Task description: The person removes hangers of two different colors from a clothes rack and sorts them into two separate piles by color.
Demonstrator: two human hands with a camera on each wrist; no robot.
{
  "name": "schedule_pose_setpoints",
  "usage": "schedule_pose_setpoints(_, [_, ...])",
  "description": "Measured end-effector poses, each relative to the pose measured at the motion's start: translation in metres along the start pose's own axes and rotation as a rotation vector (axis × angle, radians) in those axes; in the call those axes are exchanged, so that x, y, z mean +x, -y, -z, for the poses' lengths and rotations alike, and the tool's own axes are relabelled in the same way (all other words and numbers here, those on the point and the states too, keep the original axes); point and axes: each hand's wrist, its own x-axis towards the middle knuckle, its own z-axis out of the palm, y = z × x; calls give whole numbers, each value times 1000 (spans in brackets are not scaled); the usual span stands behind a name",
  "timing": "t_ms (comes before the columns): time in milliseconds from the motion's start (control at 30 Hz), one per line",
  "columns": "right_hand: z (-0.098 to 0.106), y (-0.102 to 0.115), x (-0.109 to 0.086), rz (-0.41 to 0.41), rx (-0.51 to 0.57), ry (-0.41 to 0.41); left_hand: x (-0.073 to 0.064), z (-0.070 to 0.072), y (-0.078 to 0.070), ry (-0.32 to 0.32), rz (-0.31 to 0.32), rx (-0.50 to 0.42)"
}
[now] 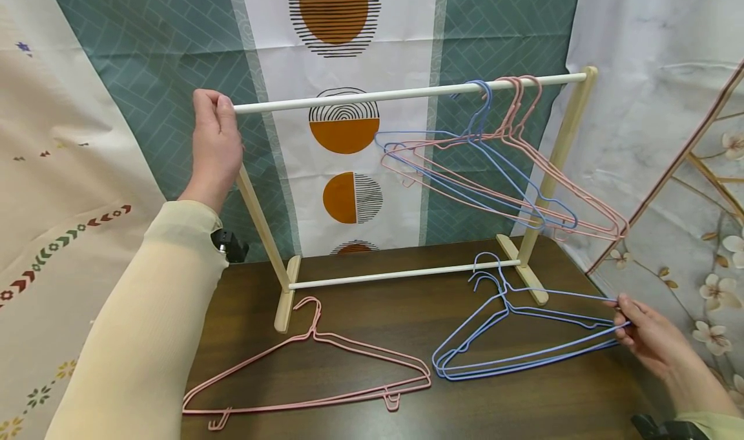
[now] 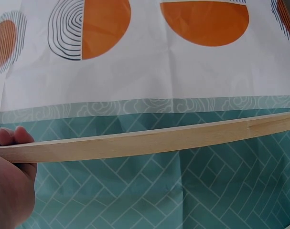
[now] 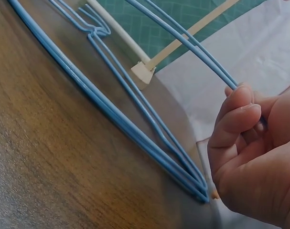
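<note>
My left hand (image 1: 215,139) grips the top left corner of a wooden clothes rack (image 1: 349,98); in the left wrist view its fingers wrap round the light wood upright (image 2: 135,145). Low at the right, my right hand (image 1: 653,336) holds one end of a blue hanger (image 1: 564,293), fingers curled round the wire. That end is lifted off the table in the right wrist view, above other blue hangers (image 3: 94,95) lying there. Pink hangers (image 1: 314,404) lie to the left on the table. Blue hangers (image 1: 487,101) and pink hangers (image 1: 537,159) hang at the rack's right side.
The rack's feet (image 1: 285,311) stand on a dark brown table (image 1: 372,336). A lower white bar (image 1: 407,274) joins them. Patterned cloth (image 1: 395,13) hangs behind, with pale cloths (image 1: 651,104) at both sides.
</note>
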Motion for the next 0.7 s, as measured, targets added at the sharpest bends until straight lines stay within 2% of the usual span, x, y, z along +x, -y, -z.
schedule_pose_setpoints(200, [1,-4,0,-13,-27,-28,0,0,0,1,-1,-10])
schedule_pose_setpoints(700, [-10,0,6,-132,-156,-220,1,0,2,-5,-12,-5])
